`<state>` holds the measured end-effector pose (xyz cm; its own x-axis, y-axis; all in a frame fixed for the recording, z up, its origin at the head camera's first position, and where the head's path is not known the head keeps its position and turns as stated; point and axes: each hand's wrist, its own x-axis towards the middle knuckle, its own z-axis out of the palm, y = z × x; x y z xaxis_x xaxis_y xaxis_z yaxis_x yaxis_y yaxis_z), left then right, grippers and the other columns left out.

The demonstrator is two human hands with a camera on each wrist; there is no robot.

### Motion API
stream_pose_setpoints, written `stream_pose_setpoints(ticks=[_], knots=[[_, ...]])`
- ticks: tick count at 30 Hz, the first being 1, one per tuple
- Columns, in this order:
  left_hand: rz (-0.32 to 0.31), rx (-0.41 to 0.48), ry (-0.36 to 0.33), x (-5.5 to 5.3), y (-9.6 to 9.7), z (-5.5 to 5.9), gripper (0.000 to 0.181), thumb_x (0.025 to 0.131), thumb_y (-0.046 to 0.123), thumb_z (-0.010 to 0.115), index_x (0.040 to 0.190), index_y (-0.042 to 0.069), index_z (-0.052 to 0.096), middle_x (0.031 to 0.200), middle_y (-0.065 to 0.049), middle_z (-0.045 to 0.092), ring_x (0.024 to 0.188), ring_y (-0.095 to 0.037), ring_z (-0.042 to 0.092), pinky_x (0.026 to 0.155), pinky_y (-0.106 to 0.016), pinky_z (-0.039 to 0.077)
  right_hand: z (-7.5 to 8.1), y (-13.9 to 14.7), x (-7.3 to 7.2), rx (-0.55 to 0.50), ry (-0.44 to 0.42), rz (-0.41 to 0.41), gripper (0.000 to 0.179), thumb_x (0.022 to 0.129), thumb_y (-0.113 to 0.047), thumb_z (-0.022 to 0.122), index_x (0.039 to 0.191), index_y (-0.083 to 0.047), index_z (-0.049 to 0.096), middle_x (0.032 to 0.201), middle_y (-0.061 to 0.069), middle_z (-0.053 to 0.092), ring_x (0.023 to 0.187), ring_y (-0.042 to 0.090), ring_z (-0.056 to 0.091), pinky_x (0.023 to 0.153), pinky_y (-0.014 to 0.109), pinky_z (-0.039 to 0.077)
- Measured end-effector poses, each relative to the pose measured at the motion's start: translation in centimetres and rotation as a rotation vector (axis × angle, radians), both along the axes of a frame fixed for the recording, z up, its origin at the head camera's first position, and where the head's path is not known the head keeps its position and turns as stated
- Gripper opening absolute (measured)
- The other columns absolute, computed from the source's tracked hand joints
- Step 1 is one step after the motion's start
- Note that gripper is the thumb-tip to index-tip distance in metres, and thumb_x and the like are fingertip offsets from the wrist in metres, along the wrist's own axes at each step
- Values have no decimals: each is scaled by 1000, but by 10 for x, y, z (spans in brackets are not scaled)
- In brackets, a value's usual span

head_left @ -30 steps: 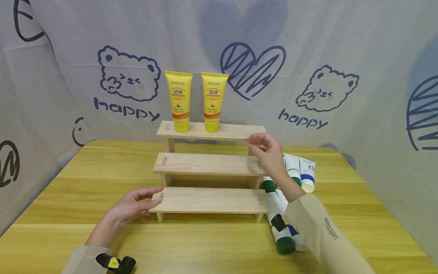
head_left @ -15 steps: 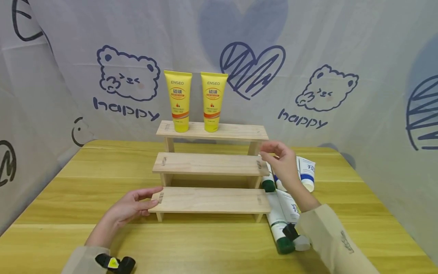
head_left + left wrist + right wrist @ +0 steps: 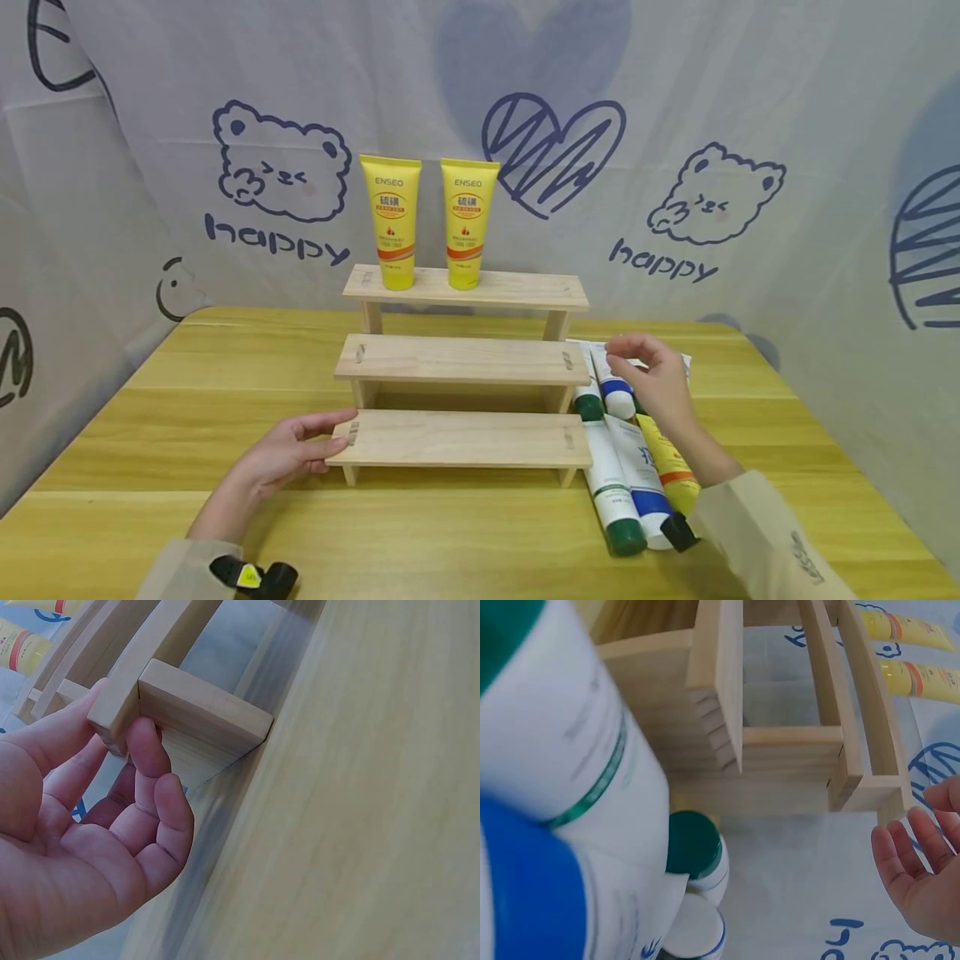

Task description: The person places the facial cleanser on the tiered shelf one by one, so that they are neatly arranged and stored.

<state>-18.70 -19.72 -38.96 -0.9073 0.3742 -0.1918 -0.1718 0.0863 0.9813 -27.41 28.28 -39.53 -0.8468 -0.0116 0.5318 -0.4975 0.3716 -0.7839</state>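
Note:
My left hand (image 3: 288, 450) pinches the left end of the bottom step of a three-step wooden display stand (image 3: 457, 437). In the left wrist view the thumb lies on the board (image 3: 120, 705) and curled fingers are beneath it. Two yellow squeeze tubes (image 3: 393, 221) stand cap-down on the top step, one at its left end, the other near the middle. To the right of the stand, my right hand (image 3: 660, 383) hovers over a group of lying tubes, fingers loosely bent and holding nothing. Nearest below it is a white tube with a blue band (image 3: 617, 392); the hand hides others behind.
Nearer me lie a green-capped white tube (image 3: 611, 492), a white tube with a blue band (image 3: 639, 475) and a yellow tube (image 3: 667, 462), partly under the right sleeve. A printed cloth (image 3: 555, 50) hangs behind the wooden table (image 3: 225, 358).
My right hand has moved from the stand's upper right end rightward and down over the lying tubes, uncovering several. The left hand and the two standing tubes have stayed put.

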Motion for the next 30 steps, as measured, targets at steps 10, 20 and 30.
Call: stream_pose_setpoints(ticks=[10,20,30], knots=[[5,7,-9,-1,-1,-2,49,85,17,63,129,3,47,134,-20,31,81,-13,48,64,-25,46,-3,19,24,87,-72,-88,19,84,-23,64,99,-11,63,98,4,59,87,16,55,68,20,48],[-12,15,-4,-1,-2,-3,49,85,17,62,130,4,46,135,-21,28,80,-13,48,63,-25,46,-35,52,24,147,-119,-163,16,82,-29,65,94,-20,59,93,-3,59,81,13,57,61,24,50],[-15,28,-7,-1,-1,-2,50,85,17,62,130,3,46,136,-23,26,77,-12,48,62,-24,45,-36,66,53,109,-240,-159,42,81,-44,62,97,-6,59,93,10,59,78,16,57,61,25,51]])
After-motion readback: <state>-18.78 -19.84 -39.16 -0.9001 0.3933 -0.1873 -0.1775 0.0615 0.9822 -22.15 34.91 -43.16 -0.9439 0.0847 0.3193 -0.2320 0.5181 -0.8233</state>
